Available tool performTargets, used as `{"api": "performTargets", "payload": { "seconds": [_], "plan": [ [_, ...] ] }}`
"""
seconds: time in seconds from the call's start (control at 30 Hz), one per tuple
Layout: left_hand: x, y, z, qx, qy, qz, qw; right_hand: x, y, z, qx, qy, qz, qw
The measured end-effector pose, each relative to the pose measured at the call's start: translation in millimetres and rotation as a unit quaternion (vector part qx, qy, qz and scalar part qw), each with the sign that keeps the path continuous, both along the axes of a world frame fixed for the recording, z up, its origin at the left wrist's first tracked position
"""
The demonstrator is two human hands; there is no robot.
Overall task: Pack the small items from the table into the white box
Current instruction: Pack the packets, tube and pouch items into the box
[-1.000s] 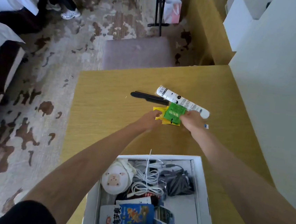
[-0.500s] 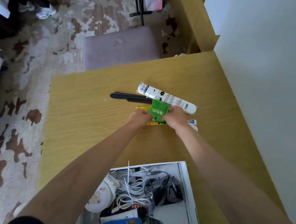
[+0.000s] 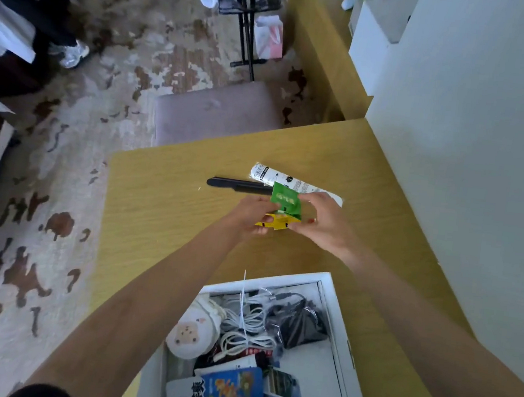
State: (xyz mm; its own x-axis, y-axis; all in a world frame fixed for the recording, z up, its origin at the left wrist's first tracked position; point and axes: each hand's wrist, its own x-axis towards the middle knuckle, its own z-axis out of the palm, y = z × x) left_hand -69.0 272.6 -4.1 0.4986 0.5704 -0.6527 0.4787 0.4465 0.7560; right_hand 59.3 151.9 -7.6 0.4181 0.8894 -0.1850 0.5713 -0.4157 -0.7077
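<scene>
My left hand (image 3: 251, 215) and my right hand (image 3: 322, 222) together hold a green packet (image 3: 285, 200) and a yellow packet (image 3: 276, 221) lifted a little above the wooden table (image 3: 163, 201). Just beyond them on the table lie a white tube (image 3: 268, 174) and a black comb-like tool (image 3: 237, 185). The white box (image 3: 336, 322) stands near the table's front edge. Inside it are white cables (image 3: 247, 326), a black bundle (image 3: 301, 320), a round pouch with a sheep face (image 3: 193, 331) and a blue snack pack (image 3: 232, 389).
A grey upholstered stool (image 3: 214, 112) stands against the table's far edge. A white wall (image 3: 472, 155) runs along the table's right side. Patterned carpet (image 3: 72, 178) lies to the left, with a person's shoe (image 3: 70, 53) far back.
Both hands have raised the green and yellow packets off the table and drawn them slightly toward me. The camera has shifted.
</scene>
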Motion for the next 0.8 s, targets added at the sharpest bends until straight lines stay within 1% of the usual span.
{"api": "performTargets", "payload": {
  "seconds": [0.1, 0.2, 0.27, 0.3, 0.37, 0.4, 0.43, 0.5, 0.53, 0.57, 0.63, 0.7, 0.8],
  "plan": [
    [-17, -7, 23, -0.044, -0.073, 0.010, 0.996, -14, -10, 21, 0.049, -0.075, 0.048, 0.995],
    [-38, -19, 43, -0.090, -0.141, 0.021, 0.986, -28, -21, 44, 0.134, -0.172, 0.095, 0.971],
    [-52, -29, 55, -0.084, -0.154, 0.009, 0.984, -37, -30, 60, 0.171, -0.215, 0.104, 0.956],
    [-58, -33, 60, -0.058, -0.139, -0.001, 0.989, -41, -35, 67, 0.174, -0.214, 0.089, 0.957],
    [-70, -43, 70, 0.033, -0.075, -0.026, 0.996, -51, -46, 80, 0.156, -0.153, 0.019, 0.976],
    [-75, -48, 73, 0.082, -0.048, -0.037, 0.995, -55, -50, 85, 0.158, -0.106, -0.020, 0.982],
    [-80, -54, 75, 0.126, -0.041, -0.048, 0.990, -58, -57, 90, 0.172, -0.046, -0.055, 0.983],
    [-94, -70, 78, 0.195, -0.075, -0.082, 0.974, -66, -71, 98, 0.215, 0.103, -0.097, 0.966],
    [-101, -79, 80, 0.219, -0.099, -0.106, 0.965, -69, -79, 102, 0.232, 0.150, -0.104, 0.955],
    [-108, -87, 82, 0.233, -0.118, -0.131, 0.956, -72, -87, 104, 0.239, 0.171, -0.103, 0.950],
    [-117, -100, 85, 0.241, -0.140, -0.177, 0.944, -79, -101, 106, 0.228, 0.162, -0.089, 0.956],
    [-121, -112, 88, 0.219, -0.168, -0.216, 0.937, -83, -113, 103, 0.208, 0.144, -0.080, 0.964],
    [-123, -131, 83, 0.180, -0.194, -0.229, 0.937, -82, -127, 97, 0.175, 0.140, -0.065, 0.972]
  ]
}}
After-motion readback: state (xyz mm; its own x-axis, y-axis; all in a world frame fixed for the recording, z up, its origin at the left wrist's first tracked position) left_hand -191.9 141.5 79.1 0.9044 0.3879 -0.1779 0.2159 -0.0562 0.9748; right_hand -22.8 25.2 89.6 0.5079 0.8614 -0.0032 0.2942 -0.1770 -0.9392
